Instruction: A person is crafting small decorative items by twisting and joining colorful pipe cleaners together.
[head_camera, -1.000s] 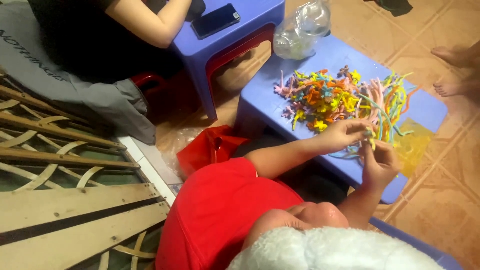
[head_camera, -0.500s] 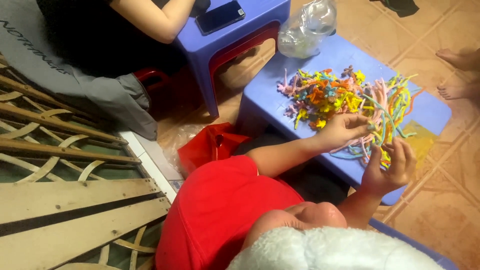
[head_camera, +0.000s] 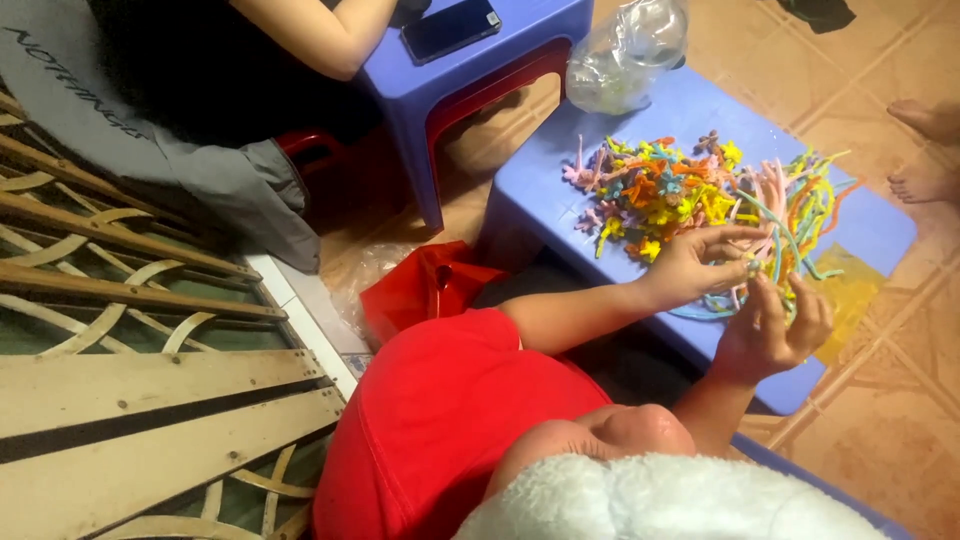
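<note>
Two hands are working over one heap of fuzzy, bendy pipe cleaners (head_camera: 700, 205), too tangled to count, lying on a smooth blue plastic table (head_camera: 545, 185). The left hand (head_camera: 690, 265) is pinching pale strands at the heap's 6 o'clock edge; the right hand (head_camera: 775, 325), fingers spread, is hovering just beside it at 5 o'clock. One crinkled clear bag (head_camera: 625, 55) is sitting at 11 o'clock

Tiled floor, plastic stools, a slatted wooden frame

Tan floor tiles (head_camera: 880, 420) lay under warm light; a blue plastic stool (head_camera: 470, 75) stood over a red one (head_camera: 300, 145), and a curved wooden lattice (head_camera: 120, 300) leaned at the left.
</note>
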